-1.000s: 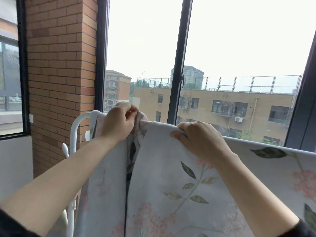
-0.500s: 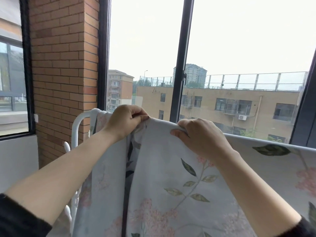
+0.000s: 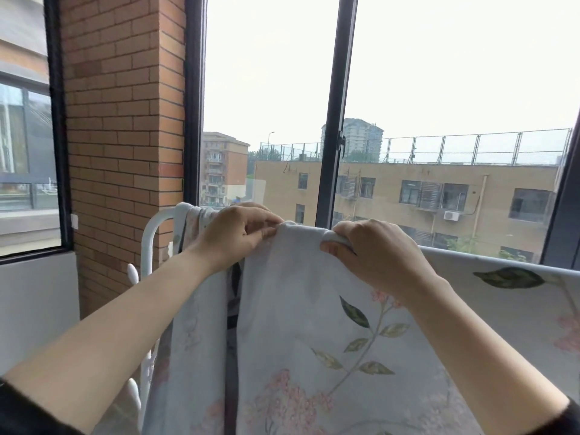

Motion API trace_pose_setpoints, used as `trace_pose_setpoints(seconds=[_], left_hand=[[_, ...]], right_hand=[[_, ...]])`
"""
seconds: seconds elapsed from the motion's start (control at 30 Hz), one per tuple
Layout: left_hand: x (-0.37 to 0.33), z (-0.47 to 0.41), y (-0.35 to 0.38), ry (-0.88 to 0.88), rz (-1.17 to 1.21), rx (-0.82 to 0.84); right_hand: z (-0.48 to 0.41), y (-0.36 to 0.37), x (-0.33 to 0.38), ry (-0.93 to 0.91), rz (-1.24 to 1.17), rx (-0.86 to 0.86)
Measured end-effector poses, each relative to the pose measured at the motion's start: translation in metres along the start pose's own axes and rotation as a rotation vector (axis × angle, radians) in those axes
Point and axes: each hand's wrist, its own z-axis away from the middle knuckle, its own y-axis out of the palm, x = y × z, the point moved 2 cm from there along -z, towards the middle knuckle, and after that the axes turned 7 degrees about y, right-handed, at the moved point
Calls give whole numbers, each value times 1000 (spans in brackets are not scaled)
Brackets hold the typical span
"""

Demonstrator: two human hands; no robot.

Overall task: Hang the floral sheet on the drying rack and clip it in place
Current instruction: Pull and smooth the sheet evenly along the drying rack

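Brick pillar (image 3: 125,136) stands at the left of a glazed balcony, between a dark-framed side window (image 3: 28,152) and a large front window divided by a dark mullion (image 3: 335,120). Below the side window runs a plain white wall (image 3: 34,302). Outside, a tan multi-storey building (image 3: 408,189) carries a wall-mounted air-conditioner unit (image 3: 451,215) and a fenced roof.

A white drying rack (image 3: 147,240) stands in front of the glass. The floral sheet (image 3: 314,324) is draped over the rack's top rail and hangs down toward the camera, extending right along the rail.

The left hand (image 3: 232,237) pinches a fold of the sheet's top edge between thumb and fingertips. The right hand (image 3: 376,255) grips the sheet-covered rail just beside it, fingers curled over the top, thumb beneath.
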Motion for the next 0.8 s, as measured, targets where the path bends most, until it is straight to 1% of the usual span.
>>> trace_pose_setpoints(seconds=[0.17,0.4,0.6,0.8], left_hand=[[14,-2,-13,15,-36,34],[31,4,-18,-19,-159,-16],[25,1,-14,-48,-156,1],[23,-2,-13,-67,-151,25]], right_hand=[[-1,-2,2,-19,13,2],[-2,-3,9,-22,30,29],[-9,-8,12,8,59,119],[-41,13,57,-28,25,182]])
